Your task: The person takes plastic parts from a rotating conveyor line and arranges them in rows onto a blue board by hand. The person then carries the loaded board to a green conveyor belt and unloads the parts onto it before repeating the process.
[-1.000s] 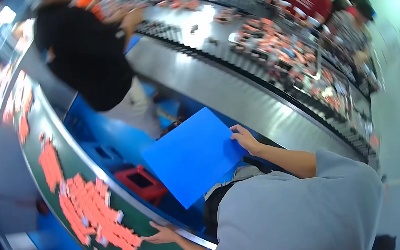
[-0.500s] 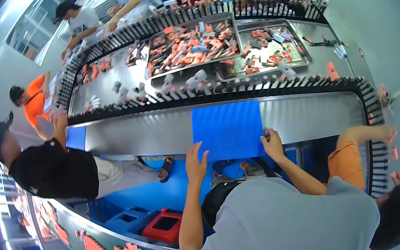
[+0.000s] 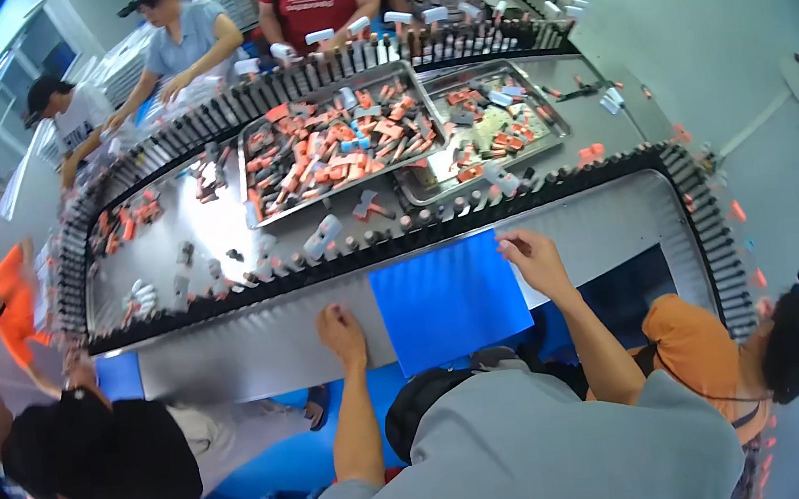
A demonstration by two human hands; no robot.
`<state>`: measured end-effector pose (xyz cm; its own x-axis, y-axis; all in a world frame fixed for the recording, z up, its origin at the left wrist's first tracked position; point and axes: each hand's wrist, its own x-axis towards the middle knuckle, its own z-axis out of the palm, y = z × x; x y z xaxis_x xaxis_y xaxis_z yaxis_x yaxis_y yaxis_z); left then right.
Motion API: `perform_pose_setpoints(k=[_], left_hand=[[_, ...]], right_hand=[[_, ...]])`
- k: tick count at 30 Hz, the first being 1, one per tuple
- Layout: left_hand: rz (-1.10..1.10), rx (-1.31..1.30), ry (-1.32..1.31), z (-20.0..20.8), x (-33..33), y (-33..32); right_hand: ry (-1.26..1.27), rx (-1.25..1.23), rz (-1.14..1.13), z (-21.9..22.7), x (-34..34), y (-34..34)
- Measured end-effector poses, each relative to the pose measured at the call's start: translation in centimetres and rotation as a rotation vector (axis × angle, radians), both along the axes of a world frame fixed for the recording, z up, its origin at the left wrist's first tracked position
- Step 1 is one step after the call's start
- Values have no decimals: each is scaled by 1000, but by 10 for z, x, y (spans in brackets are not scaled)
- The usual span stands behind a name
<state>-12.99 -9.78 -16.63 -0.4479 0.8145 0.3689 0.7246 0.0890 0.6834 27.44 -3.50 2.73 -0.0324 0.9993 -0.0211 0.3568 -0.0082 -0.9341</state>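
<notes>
A flat blue sheet (image 3: 449, 305) lies tilted on the metal tabletop in front of me, its near edge overhanging the front. My right hand (image 3: 534, 260) is at its far right corner, thumb and fingers closed on the edge there. To the left of the sheet, my left hand (image 3: 340, 336) is held over the bare metal, apart from the sheet. Its fingers are curled in, and nothing shows in them.
Beyond the sheet runs a curved line of upright black pegs (image 3: 389, 246), some topped with hammer-shaped pieces. Inside it stand a large metal tray (image 3: 251, 208) and a smaller tray (image 3: 561, 132) of orange, grey and black parts. Several people work around the line, one in black (image 3: 112, 444) close at left.
The view has turned, so the table tilts. My left hand has come away from the sheet's left edge and curled. My right hand has moved up the right edge to the far corner.
</notes>
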Motion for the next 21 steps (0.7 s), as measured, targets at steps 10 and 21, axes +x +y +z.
perform_pose_setpoints(k=[10,21], left_hand=[[115,-67,-90,-1,-21,18],[164,-123,-22,15,-12,22]], right_hand=[[-329,161,49,65,8,179],[-741,-48,1086,-34,-176,331]])
